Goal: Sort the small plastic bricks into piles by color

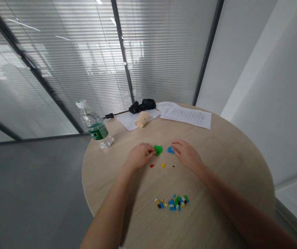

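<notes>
My left hand (141, 155) is at the left edge of a small heap of green toy bricks (158, 149). Its thumb and fingers curl together in a pinch, and whatever may be between them is too small to make out. To the right, my right hand (187, 154) lies by a little group of blue toy bricks (170, 150), fingers stretched out and fingertips at the bricks' right side. Just nearer to me are red bricks (152, 166), yellow bricks (163, 165) and a tiny dark brick (173, 166). A mixed pile of bricks (172, 204) in several colours lies closest to me.
The round wooden table (228, 155) carries a water bottle (94, 126) at its left edge. Toward the back are a paper cup (142, 119) on its side, a black folded bundle (144, 105) with a cord, and printed sheets (190, 116). Glass with blinds stands behind.
</notes>
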A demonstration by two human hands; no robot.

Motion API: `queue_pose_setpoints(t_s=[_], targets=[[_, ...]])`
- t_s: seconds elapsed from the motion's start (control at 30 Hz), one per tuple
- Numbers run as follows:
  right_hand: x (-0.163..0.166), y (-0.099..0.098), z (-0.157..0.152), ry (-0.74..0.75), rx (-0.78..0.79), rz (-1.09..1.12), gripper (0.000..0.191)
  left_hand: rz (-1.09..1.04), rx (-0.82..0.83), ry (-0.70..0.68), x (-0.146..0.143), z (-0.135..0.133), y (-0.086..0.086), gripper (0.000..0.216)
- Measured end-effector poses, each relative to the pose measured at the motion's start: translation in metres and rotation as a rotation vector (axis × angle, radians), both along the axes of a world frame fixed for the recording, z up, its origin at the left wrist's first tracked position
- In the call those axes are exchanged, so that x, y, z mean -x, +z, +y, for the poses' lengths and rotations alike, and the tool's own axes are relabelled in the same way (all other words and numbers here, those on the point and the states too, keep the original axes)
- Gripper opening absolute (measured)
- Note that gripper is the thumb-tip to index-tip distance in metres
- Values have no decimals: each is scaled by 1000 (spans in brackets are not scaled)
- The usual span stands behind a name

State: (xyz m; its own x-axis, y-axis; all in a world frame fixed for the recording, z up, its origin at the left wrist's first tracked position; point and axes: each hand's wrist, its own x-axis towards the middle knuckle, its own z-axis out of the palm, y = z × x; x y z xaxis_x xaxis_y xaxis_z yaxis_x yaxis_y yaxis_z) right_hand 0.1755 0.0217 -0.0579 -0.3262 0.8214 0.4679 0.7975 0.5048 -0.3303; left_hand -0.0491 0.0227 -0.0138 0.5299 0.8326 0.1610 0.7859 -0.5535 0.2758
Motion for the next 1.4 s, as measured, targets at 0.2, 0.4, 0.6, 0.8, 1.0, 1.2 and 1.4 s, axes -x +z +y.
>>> queue_pose_setpoints(t_s=[0.2,0.4,0.6,0.8,1.0,1.2,1.4], targets=[[12,-5,1,91,58,-127,26,21,-1,-5,-2,-1,2,20],[12,1,-1,107,128,-125,25,15,-8,-5,-1,-1,-1,20],[11,3,-2,90,150,-118,26,14,-3,-12,-1,0,-1,20],[6,13,-14,168,31,5,23,-1,7,-10,-1,-2,1,19],[22,28,-50,650,232,6,10,2,-6,-8,-4,-3,2,20],[41,23,-68,841,324,-33,17,14,1,11,-2,-3,2,20],[44,18,-71,826,323,-80,19,5,-13,-5,-2,-3,2,19]])
